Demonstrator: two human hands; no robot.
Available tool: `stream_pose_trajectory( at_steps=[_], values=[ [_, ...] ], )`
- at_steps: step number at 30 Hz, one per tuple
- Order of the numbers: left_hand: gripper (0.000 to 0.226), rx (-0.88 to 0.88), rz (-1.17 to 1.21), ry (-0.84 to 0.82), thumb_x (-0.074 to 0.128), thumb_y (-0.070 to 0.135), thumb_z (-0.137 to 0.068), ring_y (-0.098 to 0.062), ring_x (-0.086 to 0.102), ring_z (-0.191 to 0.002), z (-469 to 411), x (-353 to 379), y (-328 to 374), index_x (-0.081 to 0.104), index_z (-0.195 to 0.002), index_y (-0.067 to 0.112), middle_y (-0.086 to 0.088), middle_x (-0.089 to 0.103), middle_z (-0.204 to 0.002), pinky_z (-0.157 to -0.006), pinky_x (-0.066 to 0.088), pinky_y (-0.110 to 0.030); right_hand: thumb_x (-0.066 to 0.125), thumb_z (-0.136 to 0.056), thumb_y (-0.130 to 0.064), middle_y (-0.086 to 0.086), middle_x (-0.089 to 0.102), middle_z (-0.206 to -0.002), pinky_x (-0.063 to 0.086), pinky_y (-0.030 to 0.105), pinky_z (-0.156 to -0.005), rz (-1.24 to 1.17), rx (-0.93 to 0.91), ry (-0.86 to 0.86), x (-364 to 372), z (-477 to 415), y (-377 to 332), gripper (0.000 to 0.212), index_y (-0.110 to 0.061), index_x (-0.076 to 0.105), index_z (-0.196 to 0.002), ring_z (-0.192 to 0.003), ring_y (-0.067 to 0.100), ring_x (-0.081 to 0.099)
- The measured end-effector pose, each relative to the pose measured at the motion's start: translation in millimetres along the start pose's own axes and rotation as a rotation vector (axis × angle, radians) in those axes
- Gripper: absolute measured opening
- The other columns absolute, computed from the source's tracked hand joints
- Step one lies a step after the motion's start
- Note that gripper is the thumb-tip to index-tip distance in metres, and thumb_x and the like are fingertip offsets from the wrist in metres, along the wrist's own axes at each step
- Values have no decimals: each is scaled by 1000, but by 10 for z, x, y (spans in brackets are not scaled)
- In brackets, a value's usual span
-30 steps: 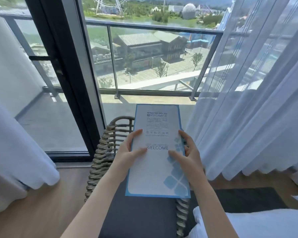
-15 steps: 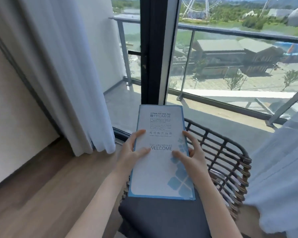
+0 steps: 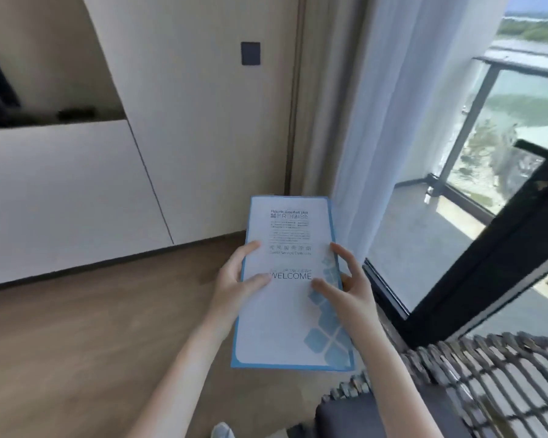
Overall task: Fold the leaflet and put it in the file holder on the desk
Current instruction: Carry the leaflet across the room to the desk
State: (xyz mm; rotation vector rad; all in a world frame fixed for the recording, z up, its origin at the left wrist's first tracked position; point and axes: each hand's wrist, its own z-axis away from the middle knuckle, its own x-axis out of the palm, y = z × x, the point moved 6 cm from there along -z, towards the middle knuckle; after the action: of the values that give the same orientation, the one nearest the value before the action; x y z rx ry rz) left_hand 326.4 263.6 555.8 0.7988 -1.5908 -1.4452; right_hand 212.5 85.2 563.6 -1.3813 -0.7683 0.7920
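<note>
A tall white leaflet [image 3: 290, 314] with a blue border and the word WELCOME is held flat in front of me, closed, its front cover up. My left hand [image 3: 234, 289] grips its left edge, thumb on the cover. My right hand [image 3: 345, 289] holds the right edge, thumb on the cover and fingers spread around the side. No file holder or desk is in view.
A wicker chair [image 3: 487, 374] with a dark cushion [image 3: 361, 415] stands at the lower right. A sheer curtain [image 3: 377, 121] hangs beside the balcony door frame [image 3: 487, 254]. A beige wall with a dark switch plate [image 3: 250, 57] and white cabinet panels [image 3: 60, 191] lies ahead, above the wooden floor [image 3: 76, 343].
The view has swung left, from the balcony window and chair to the wall and cabinet. Both hands keep the same grip on the leaflet.
</note>
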Motion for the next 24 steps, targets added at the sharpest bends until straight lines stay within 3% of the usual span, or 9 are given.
stream_pose_trajectory(
  at_steps=[2, 7, 10, 14, 21, 24],
  values=[
    [57, -3, 19, 88, 72, 6, -68, -10, 67, -105, -97, -433, 24, 62, -120, 27, 9, 72, -115, -80, 54, -22, 72, -81, 5, 8, 78, -94, 55, 20, -59, 5, 13, -88, 451, -262, 19, 66, -36, 56, -130, -72, 14, 73],
    [57, 48, 32, 242, 73, 7, -70, -15, 64, -114, -494, -1525, 126, 62, -122, 28, 1, 66, -127, -85, 53, -25, 70, -82, 5, -12, 78, -87, 56, 20, -57, 35, -15, -258, 1644, -927, 9, 64, -35, 54, -129, -68, 9, 72],
    [55, 102, -10, 349, 72, -2, -78, -16, 63, -116, -685, -2213, 278, 65, -115, 37, 2, 65, -129, -93, 51, -31, 71, -83, 4, -6, 79, -85, 56, 21, -58, 35, -24, -376, 2409, -1272, -43, 61, -34, 55, -129, -68, 11, 72],
    [56, 111, -28, 529, 74, 4, -73, -11, 64, -113, -693, -3085, 450, 65, -116, 38, 6, 68, -125, -82, 53, -21, 71, -83, 0, 5, 78, -90, 58, 27, -62, 55, -30, -559, 3426, -1534, -90, 62, -40, 57, -128, -70, 17, 72],
    [55, 65, -20, 838, 72, 1, -76, -8, 64, -111, -518, -4221, 306, 62, -121, 31, 21, 68, -117, -83, 53, -21, 70, -81, 1, -1, 74, -109, 61, 41, -82, 88, 38, -881, 4962, -1817, 257, 54, -37, 64, -119, -95, 28, 72],
    [55, 56, -13, 981, 73, 11, -69, -10, 65, -111, -549, -4673, 279, 63, -120, 32, 13, 67, -123, -90, 52, -31, 71, -81, 1, 7, 71, -118, 58, 48, -88, 70, 73, -1018, 5638, -2015, 380, 55, -35, 63, -121, -102, 30, 71]
  ],
)
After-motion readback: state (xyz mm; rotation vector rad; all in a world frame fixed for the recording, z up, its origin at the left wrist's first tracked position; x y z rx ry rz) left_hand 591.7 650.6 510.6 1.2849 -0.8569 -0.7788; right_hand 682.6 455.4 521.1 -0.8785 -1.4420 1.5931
